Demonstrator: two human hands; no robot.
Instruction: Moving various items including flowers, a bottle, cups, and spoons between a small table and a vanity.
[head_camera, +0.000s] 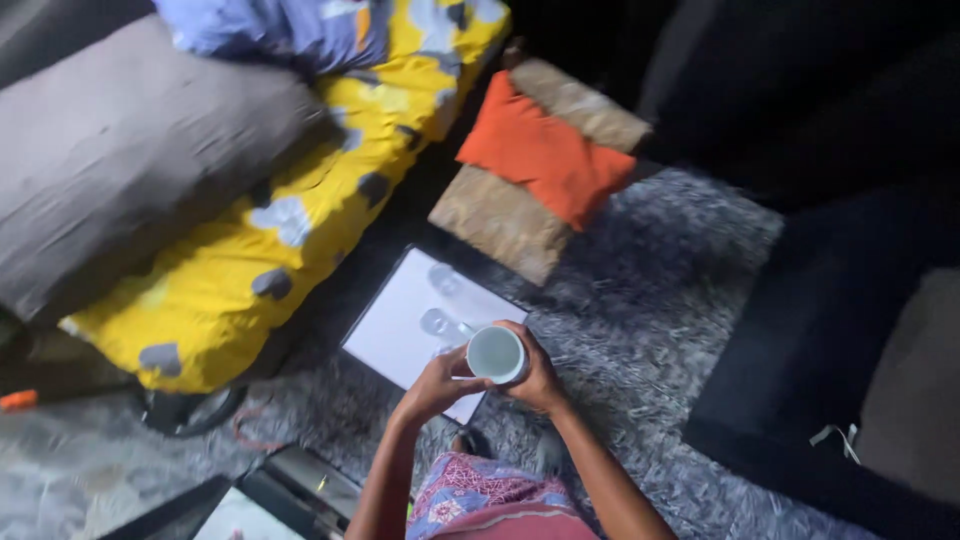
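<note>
Hands hold a round white ceramic cup (496, 354) over the near corner of a flat white rectangular tray (400, 330), which serves as reference. Left hand (440, 383) has its fingers closed on the cup's left side; right hand (537, 375) wraps its right side, fingers curled over the rim. Two small clear glasses (438, 322) lie on the tray just beyond the cup. The tray rests on a shaggy grey rug (640, 320). Beyond the tray sits a coarse brown woven cushion (495, 215) with a smooth orange pillow (545, 155) on top. Left of the tray, a yellow mattress with grey patches (300, 200) carries a soft grey pillow (130, 150). Right of the tray, well apart, stands dark upholstered furniture (830, 330). Nothing lies between cup and tray.
</note>
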